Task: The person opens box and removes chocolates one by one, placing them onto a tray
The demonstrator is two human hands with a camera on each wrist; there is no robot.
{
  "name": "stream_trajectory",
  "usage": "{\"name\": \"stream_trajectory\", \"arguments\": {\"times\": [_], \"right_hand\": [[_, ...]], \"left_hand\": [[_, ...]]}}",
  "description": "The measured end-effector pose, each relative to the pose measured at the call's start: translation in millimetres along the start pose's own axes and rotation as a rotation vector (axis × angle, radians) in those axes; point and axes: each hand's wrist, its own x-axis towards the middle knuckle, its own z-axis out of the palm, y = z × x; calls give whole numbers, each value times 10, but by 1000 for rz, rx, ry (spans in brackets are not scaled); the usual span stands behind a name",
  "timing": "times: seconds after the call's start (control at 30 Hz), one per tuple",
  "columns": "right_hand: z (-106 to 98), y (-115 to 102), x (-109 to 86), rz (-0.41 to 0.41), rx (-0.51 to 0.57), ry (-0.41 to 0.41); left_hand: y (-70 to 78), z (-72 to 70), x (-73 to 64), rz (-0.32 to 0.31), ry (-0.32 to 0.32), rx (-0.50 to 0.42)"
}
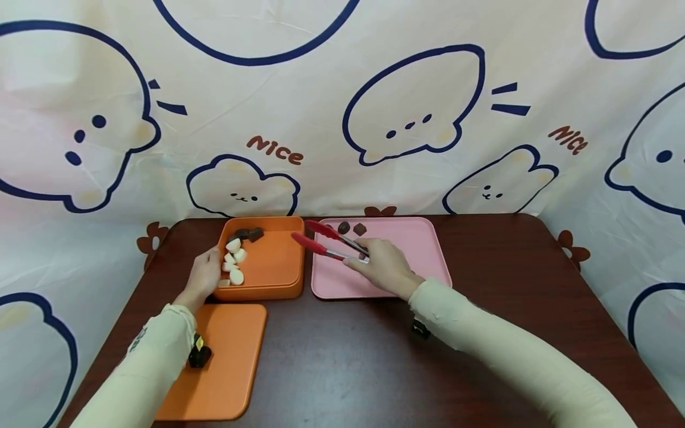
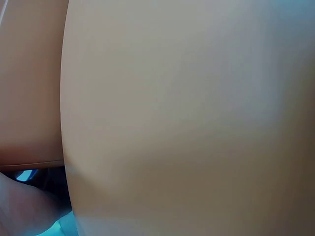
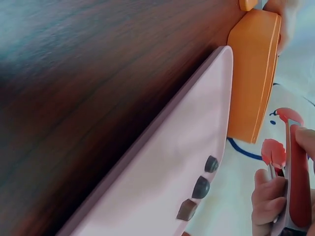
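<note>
My left hand (image 1: 206, 273) holds the left side of an orange box (image 1: 273, 255); how the fingers lie on the wall is partly hidden. White pieces (image 1: 236, 277) and dark brown chocolates (image 1: 248, 233) lie along the box's left and back. In my right hand (image 1: 385, 264) are tongs (image 1: 334, 241) with red tips, gripped above a pink tray (image 1: 428, 255). Their tips stand apart over the gap between box and tray, nothing visible between them. Dark chocolates (image 3: 201, 187) lie on the tray, also seen in the right wrist view.
An orange lid or board (image 1: 230, 362) lies in front of the box, partly under the left forearm. Brown tabletop (image 1: 332, 356) shows in front of the tray. A patterned cloth (image 1: 321, 107) hangs behind. A close, blurred surface (image 2: 187, 98) fills most of the left wrist view.
</note>
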Motion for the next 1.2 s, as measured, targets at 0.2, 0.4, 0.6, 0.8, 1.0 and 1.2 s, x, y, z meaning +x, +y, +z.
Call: {"name": "stream_trajectory", "arguments": {"times": [0.2, 0.4, 0.6, 0.8, 1.0, 1.2], "right_hand": [[104, -141, 75, -62, -15, -7], [181, -295, 155, -91, -32, -38], [249, -446, 281, -106, -124, -49], [331, -594, 421, -172, -313, -41], [429, -726, 534, -252, -540, -8], [537, -846, 638, -336, -701, 13]], "left_hand": [[-9, -2, -14, 10, 22, 2], [6, 9, -32, -9, -32, -8], [19, 6, -51, -14, -63, -11], [27, -2, -49, -8, -67, -5], [43, 33, -13, 8, -9, -1], [28, 11, -23, -1, -41, -6]]}}
